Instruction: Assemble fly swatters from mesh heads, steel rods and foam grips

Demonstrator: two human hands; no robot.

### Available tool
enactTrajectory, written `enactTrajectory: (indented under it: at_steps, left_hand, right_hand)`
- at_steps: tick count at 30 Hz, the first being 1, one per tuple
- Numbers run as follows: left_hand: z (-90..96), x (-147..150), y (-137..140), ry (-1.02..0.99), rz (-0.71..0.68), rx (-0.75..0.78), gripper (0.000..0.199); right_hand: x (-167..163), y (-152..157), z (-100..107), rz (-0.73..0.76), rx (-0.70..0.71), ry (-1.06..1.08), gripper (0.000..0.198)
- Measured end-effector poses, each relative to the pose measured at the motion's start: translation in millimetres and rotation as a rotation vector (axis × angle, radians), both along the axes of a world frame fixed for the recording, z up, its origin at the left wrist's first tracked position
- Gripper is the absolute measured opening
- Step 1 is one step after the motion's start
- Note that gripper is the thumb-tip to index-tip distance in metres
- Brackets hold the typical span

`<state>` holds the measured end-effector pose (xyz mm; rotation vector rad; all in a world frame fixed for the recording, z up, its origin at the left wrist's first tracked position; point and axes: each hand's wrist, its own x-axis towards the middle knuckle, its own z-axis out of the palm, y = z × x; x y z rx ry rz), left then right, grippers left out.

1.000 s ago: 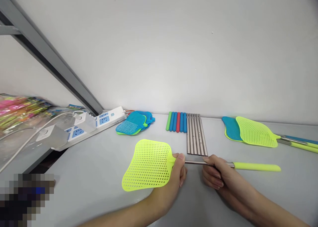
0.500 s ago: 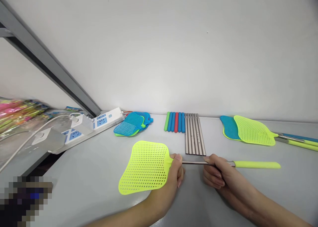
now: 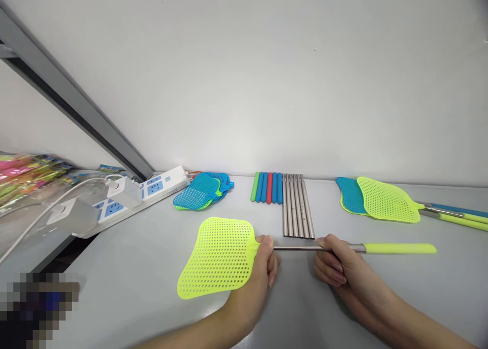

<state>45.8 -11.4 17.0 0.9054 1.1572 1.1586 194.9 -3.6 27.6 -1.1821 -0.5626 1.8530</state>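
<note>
Swatter [image 3: 221, 255] held – tubes [image 3: 296, 206] just behind, pwr strip [image 3: 162, 185] L.

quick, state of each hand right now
Left hand: closed, holding the yellow-green swatter at its neck.
Right hand: closed, holding the swatter's metal rod.

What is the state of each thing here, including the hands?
Left hand: closed
Right hand: closed
Yellow swatter: held by both hands
Loose swatter heads: stacked, overlapping
Coloured grips: lined up, unattached
Metal tubes: side by side
Swatters at right: overlapping, fitted with shafts
Power strip: carrying white adapters
</note>
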Motion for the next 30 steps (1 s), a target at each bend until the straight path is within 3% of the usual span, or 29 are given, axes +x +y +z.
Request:
enactTrajectory:
  at_steps: [12,17,30]
  left_hand:
    - [-5.3,-1.4,0.0,-0.058,0.041,0.013,0.043]
    - [-3.2,0.5,-1.3,-0.243,0.131,-0.001,0.040]
    - [-0.7,-0.6,-2.6,-0.423,0.066,-0.059,0.046]
  right_hand:
    - [-0.4,0.5,-1.1,0.026,0.011,0.019,0.039]
    - [-1.8,-3.9,-2.8,0.057,0.081,0.006,0.040]
    - [-6.2,-4.4,-3.2,0.060,0.127,-0.057,0.040]
